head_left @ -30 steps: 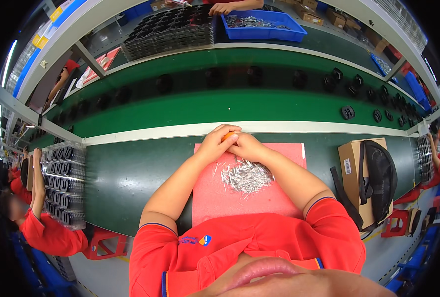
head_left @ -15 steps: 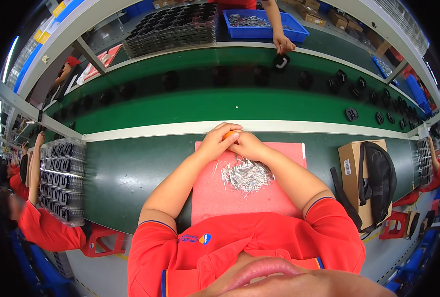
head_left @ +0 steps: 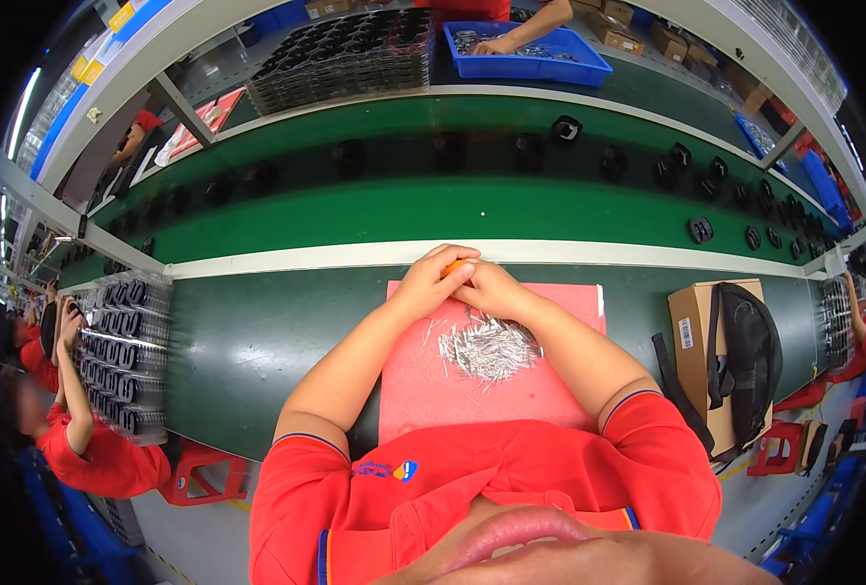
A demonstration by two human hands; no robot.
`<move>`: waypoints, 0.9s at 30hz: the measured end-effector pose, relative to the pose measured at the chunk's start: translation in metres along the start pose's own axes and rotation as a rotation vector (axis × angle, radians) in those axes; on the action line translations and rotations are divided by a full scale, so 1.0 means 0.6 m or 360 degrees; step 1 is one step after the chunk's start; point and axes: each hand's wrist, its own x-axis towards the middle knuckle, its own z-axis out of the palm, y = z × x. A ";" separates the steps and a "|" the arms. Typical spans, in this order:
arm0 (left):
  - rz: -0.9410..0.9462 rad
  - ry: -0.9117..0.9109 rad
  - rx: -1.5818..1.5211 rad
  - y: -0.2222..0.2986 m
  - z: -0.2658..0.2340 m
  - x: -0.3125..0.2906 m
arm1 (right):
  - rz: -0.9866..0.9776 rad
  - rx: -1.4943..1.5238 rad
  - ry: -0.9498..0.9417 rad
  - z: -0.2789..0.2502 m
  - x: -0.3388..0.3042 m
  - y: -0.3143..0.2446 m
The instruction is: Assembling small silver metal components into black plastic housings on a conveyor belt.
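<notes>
My left hand (head_left: 430, 285) and my right hand (head_left: 491, 290) rest together at the far edge of a pink foam mat (head_left: 411, 380), near the pale rail. Their fingers are closed over one another. A small orange thing (head_left: 455, 267) shows between them, most of it covered by the fingers, so its kind is hidden. The left thumb and fingers close round it; what the right fingers grip is not visible. Just below the hands, a loose pile of thin silver metal pins (head_left: 491, 349) lies on the mat, between my forearms.
Beyond the pale rail (head_left: 374, 256), a green conveyor belt (head_left: 355, 216) carries black plastic parts (head_left: 566, 128). A co-worker's hand (head_left: 496, 46) reaches into a blue bin (head_left: 540, 66). Stacked clear trays (head_left: 126, 356) stand left; a cardboard box (head_left: 686, 341) and black bag (head_left: 750, 341) right.
The black parts on the belt have shifted right. The far co-worker has let go of a black part and moved a hand to the blue bin. My hands stay clasped.
</notes>
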 end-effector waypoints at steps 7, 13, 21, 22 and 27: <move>0.0038 0.0044 -0.0041 -0.006 0.002 0.001 | 0.0013 -0.0002 0.0007 -0.003 0.000 -0.009; 0.0024 0.0038 -0.0053 -0.008 0.003 0.001 | -0.0014 -0.0014 0.0025 -0.003 -0.001 -0.012; 0.0010 0.0038 -0.0047 -0.007 0.003 -0.001 | -0.0020 0.0008 0.0024 -0.003 -0.002 -0.014; 0.0002 0.0039 -0.0043 -0.005 0.002 -0.001 | 0.0027 0.0013 -0.0003 -0.005 -0.002 -0.018; 0.0035 0.0042 -0.0024 -0.005 0.003 0.000 | -0.0075 0.0015 0.0064 0.000 -0.001 -0.008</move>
